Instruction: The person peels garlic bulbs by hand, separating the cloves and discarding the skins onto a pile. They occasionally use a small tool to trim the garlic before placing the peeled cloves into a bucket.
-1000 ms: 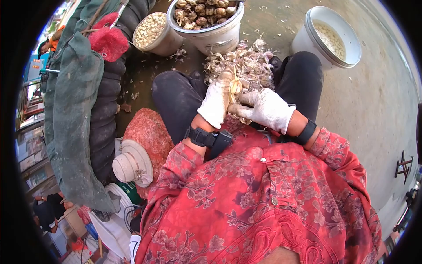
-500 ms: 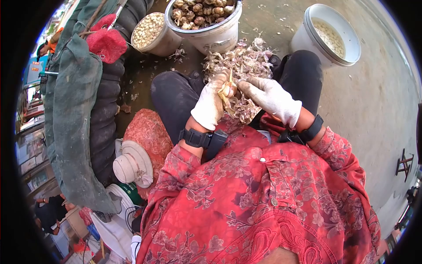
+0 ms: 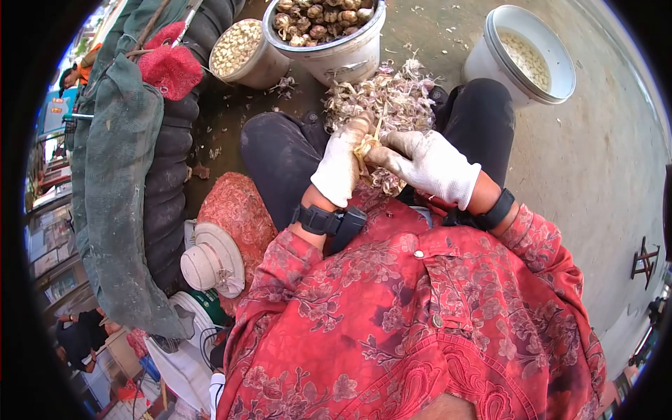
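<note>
My left hand (image 3: 344, 159), in a white glove with a soiled fingertip area, is closed around a garlic bulb (image 3: 365, 145) with loose, yellowish skin. My right hand (image 3: 425, 161), gloved too, presses its thumb and fingers against the bulb's right side, pinching the skin. Both hands meet between my knees, above a pile of garlic peelings (image 3: 381, 98). Much of the bulb is hidden by the fingers.
Beyond the pile, a bucket (image 3: 343, 61) holds unpeeled garlic. Left of it, a smaller bucket (image 3: 260, 70) has peeled cloves. At right, a white bucket (image 3: 483, 70) holds cloves in liquid. A hat (image 3: 210, 259) lies at left; a person (image 3: 78, 339) is behind.
My right hand has moved slightly left and down against the bulb. My left hand has turned, so its fingers now cover more of the garlic.
</note>
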`<state>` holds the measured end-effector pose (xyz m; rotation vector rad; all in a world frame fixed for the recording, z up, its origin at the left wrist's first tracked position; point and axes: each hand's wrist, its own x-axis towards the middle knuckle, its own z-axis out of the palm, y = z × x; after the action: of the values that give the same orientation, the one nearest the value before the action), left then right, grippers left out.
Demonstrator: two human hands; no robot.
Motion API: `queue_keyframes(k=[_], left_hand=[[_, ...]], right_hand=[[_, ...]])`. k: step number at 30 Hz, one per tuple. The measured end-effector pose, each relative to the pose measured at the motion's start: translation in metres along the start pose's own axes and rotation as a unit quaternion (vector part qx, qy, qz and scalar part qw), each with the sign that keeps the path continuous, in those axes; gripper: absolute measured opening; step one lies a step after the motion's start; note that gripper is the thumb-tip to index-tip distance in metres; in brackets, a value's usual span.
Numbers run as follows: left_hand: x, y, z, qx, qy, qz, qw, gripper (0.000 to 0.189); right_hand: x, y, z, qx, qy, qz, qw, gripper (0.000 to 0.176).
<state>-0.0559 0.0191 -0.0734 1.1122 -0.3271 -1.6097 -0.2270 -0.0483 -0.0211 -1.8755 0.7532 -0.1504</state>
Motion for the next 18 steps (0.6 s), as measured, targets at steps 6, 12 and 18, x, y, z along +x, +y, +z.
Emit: queue_keyframes(k=[6,12,18], left_hand=[[-0.001,-0.002,0.009,-0.010,0.050,-0.018,0.999,0.023],[0.009,-0.004,-0.007,-0.126,-0.039,-0.106,0.986,0.023],[0.004,0.006,0.007,-0.049,0.027,-0.027,0.998,0.028]], right_hand=[[0.005,0.022,0.023,0.198,0.029,-0.004,0.980,0.036],[0.004,0.002,0.011,0.101,-0.040,0.040,0.993,0.034],[0.002,-0.008,0.006,-0.159,-0.051,-0.051,0.985,0.037]])
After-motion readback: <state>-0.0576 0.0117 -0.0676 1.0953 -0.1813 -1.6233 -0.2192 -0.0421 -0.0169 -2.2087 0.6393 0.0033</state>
